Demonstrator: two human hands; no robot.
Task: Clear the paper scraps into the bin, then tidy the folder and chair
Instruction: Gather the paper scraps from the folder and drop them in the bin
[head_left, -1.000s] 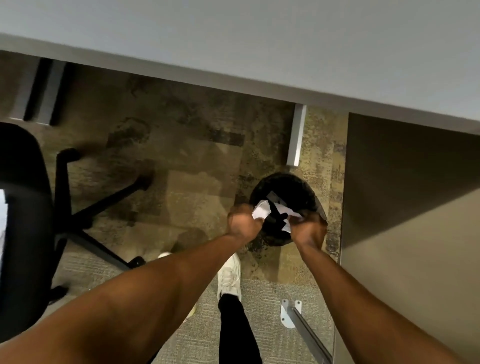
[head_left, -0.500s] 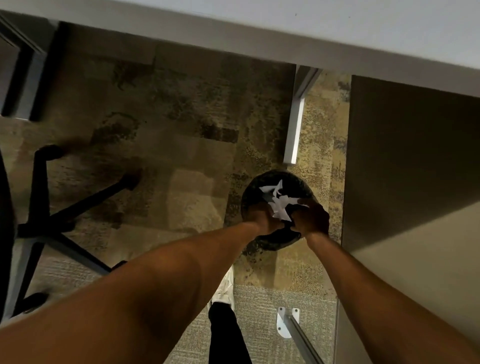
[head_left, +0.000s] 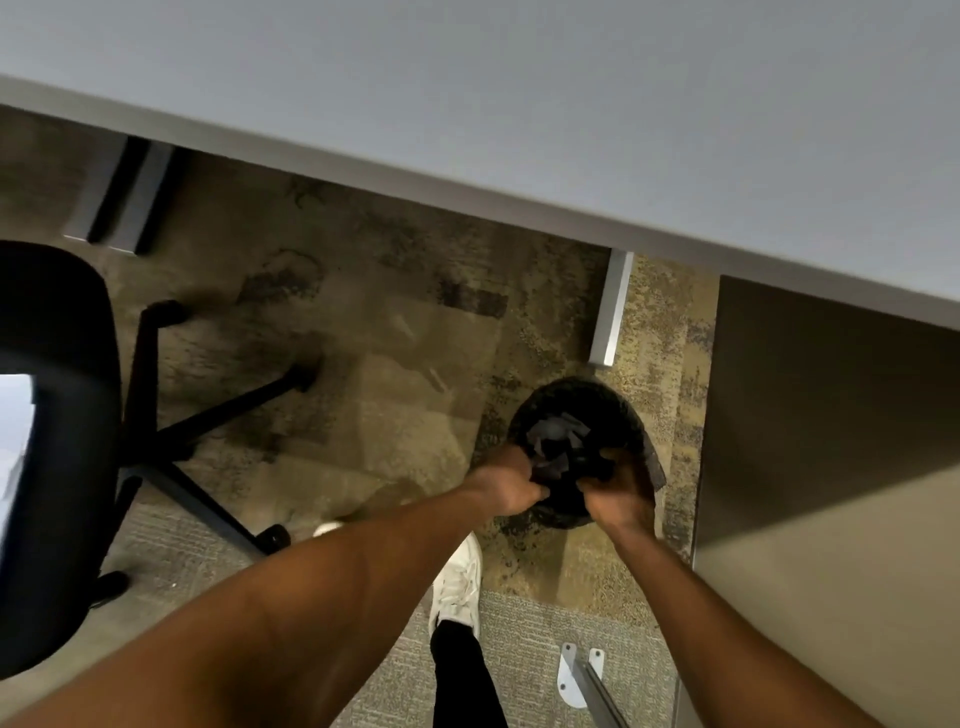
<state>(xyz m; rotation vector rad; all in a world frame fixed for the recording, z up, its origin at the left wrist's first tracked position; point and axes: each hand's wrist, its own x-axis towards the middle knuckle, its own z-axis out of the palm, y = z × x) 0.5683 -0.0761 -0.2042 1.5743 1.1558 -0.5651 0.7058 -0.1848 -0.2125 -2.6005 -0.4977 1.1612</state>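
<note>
The desk top (head_left: 519, 104) fills the upper frame; beneath it lies patterned carpet (head_left: 363, 322). A brown cabinet side (head_left: 831, 467) stands at right, just beside the bin. The black chair (head_left: 57, 441) sits at far left, well apart from the bin, its star base (head_left: 197, 431) spread on the carpet. A pale sheet edge shows at the left margin on the chair; whether it is the folder cannot be told.

The round black bin (head_left: 597, 405) stands on the carpet near a desk leg (head_left: 613, 306). Grey paper scraps (head_left: 556, 436) lie inside its mouth, in shadow.

Both hands are over the bin's near rim. The left hand (head_left: 511, 486) is loosely curled, fingers bent toward the opening; nothing is seen gripped. The right hand (head_left: 621, 493) is likewise curled at the rim; its palm is hidden, so whether it retains a scrap cannot be told.

Judgement: step 1, disposal, appears nearly complete; 2 items remain, folder and chair.

Risks:
1. A scrap clinging to a palm may drop onto the carpet on withdrawal.
2. Knocking the rim while lifting out could tip the light bin.
3. The white shoe (head_left: 460, 582) stands near the bin and could nudge it.
</note>
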